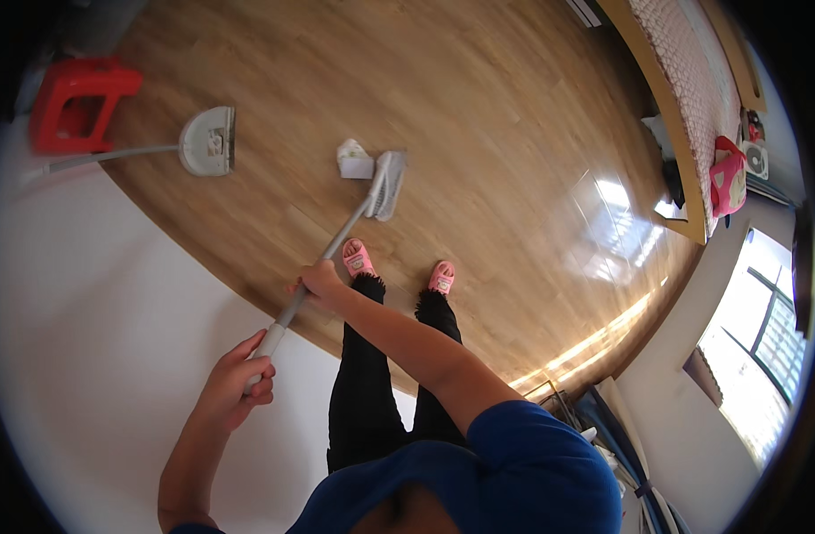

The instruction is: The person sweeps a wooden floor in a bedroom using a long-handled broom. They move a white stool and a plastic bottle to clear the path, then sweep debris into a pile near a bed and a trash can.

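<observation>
A broom (pixel 340 238) with a grey handle slants from my hands down to the wood floor. My left hand (pixel 237 381) is wrapped round the top of its handle. Lower on the same handle, my right hand (pixel 321 283) grips it. The pale broom head (pixel 389 185) rests on the floor ahead of my feet. Touching or just beside its left side lies crumpled white paper (pixel 355 160). To the left, a long-handled dustpan (pixel 206 142) lies on the floor with some small litter in it.
A red plastic stool (pixel 80 105) stands at the far left by the white wall (pixel 96 329). A bed (pixel 683 116) with a wooden frame is on the right, with a pink item (pixel 729 181) at its corner. Pink slippers (pixel 442 277) are on my feet. Sunlight falls near the window (pixel 763 329).
</observation>
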The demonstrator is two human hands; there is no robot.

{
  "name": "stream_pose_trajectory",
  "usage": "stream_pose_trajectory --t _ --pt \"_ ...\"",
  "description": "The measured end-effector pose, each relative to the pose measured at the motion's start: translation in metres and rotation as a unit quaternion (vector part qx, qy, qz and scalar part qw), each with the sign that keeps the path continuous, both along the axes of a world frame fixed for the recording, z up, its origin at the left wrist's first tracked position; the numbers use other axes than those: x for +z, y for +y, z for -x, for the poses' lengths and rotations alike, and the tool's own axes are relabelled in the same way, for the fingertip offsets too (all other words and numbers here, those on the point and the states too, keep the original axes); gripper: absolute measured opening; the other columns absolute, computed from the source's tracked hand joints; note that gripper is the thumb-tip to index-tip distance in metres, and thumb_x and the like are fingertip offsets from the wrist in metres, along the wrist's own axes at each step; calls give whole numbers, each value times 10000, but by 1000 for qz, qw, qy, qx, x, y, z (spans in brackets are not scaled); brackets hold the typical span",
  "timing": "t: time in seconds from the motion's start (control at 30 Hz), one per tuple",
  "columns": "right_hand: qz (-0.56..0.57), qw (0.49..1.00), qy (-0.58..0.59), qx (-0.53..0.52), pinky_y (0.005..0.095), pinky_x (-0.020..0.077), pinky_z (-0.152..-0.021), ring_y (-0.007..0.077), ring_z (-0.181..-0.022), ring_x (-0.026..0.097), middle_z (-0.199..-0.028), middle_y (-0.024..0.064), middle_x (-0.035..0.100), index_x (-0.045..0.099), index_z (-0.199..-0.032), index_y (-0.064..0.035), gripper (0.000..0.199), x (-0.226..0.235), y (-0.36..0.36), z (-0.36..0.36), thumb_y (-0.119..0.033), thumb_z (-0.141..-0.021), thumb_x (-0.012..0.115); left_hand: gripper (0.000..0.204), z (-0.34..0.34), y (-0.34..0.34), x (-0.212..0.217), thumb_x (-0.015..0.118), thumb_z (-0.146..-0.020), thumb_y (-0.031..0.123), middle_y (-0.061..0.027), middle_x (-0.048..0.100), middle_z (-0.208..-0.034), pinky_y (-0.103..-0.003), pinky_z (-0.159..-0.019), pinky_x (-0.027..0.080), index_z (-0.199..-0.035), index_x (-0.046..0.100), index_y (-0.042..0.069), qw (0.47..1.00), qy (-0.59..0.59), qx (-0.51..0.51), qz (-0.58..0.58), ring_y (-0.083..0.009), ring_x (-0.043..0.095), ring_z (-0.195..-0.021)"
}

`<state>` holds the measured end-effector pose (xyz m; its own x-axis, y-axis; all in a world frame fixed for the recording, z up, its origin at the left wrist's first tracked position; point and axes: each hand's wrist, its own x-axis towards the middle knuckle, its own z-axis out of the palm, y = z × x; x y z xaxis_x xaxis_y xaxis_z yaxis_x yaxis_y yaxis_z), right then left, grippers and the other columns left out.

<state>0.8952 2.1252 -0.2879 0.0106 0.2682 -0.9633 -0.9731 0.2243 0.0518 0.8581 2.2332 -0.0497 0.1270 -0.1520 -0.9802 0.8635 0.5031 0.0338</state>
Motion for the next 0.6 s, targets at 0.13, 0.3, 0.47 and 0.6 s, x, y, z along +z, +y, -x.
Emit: stream_pose_trajectory --t 0.13,0.3,0.47,0.6 --pt "-50 996 -49 58 432 535 -528 321 -585 550 -762 170 422 252 -910 67 216 25 26 -7 66 -757 402 646 1 16 23 422 -747 -8 -52 434 -636 -234 -428 298 -1333 163 75 999 17 26 -16 -107 367 -451" --pt "8 988 -109 110 388 535 -480 326 -562 582 -754 171 467 191 -960 50 324 90 -20 -9 33 -751 439 678 43 6 32 438 -773 -27 -90 460 -631 -267 -409 326 -1346 111 124 988 3 78 136 -157 422 -427" --pt "175 957 -156 171 354 512 -414 309 -554 595 -748 169 477 206 -939 15 295 65 -132 -23 11 -754 436 676 24 -65 -39 435 -824 59 -98 461 -641 -294 -424 378 -1351 29 182 939 -110 -11 325 -199 489 -470" --pt "260 914 -187 249 351 517 -414 264 -510 567 -705 155 496 371 -824 41 125 39 -212 -80 -11 -743 450 524 -12 -164 -123 463 -847 130 -65 461 -657 -274 -441 404 -1284 194 237 892 -83 119 428 -180 482 -480"
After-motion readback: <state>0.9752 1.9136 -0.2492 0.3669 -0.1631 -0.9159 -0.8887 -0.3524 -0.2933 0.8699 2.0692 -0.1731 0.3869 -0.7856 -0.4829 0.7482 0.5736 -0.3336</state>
